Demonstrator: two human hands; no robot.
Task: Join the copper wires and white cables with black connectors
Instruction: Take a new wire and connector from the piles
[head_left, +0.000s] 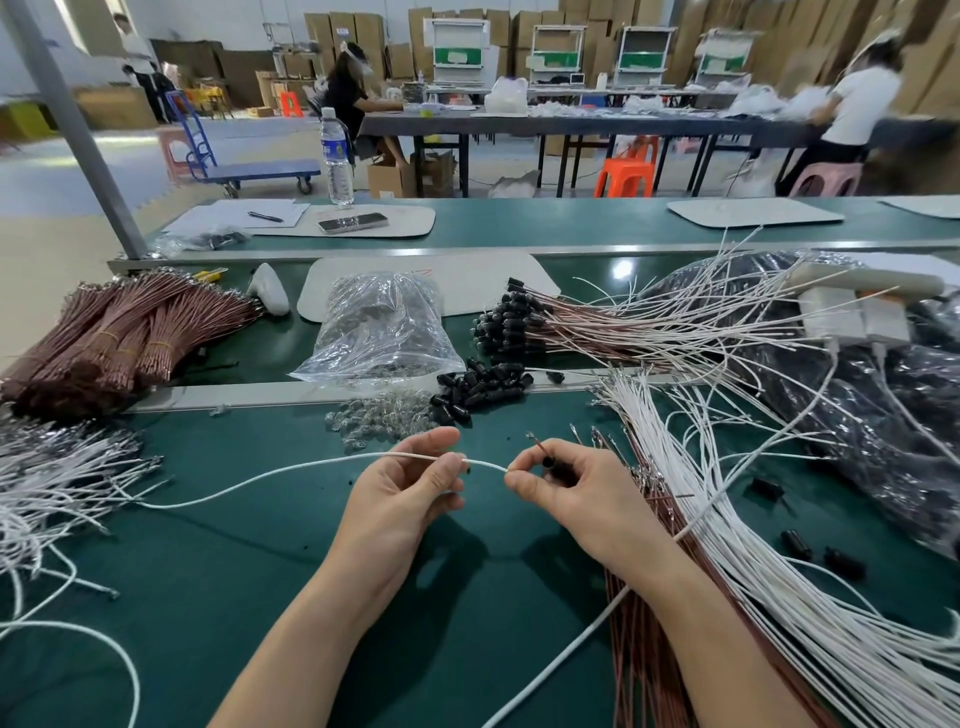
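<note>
Fingertips of the left hand (405, 488) were pinched, thumb against forefinger, on a thin white round-sheathed cable (291, 470). From there it was trailed off to the left of those fingers in a slack curve over the dark green matte bench mat (234, 597). Its free end was met just right of them by the thumb and forefinger tips of the right hand (576, 493). A small black cylindrical plastic connector (549, 462) was enclosed by the curled right fingers, and a thin copper-brown wire with a metal tip (536, 444) was seen poking up above them.

The cable was judged light and limp, likely to sag unless gripped close to its end. The connector was judged hard, smooth and easily dropped, best held by its barrel, and the metal tip fine and easily bent.

Right of the right fingers, a fanned sheaf of white cables and copper-brown wires (727, 519) was laid. Beyond the fingertips, a loose heap of glossy black connectors (478, 389) and a scatter of small clear rounded pieces (374, 415) were spread. A crinkled transparent plastic bag (384, 327) was set behind them. Far to the left of the left fingers, banded bundles of stiff copper-brown wires (119, 332) were stacked.
</note>
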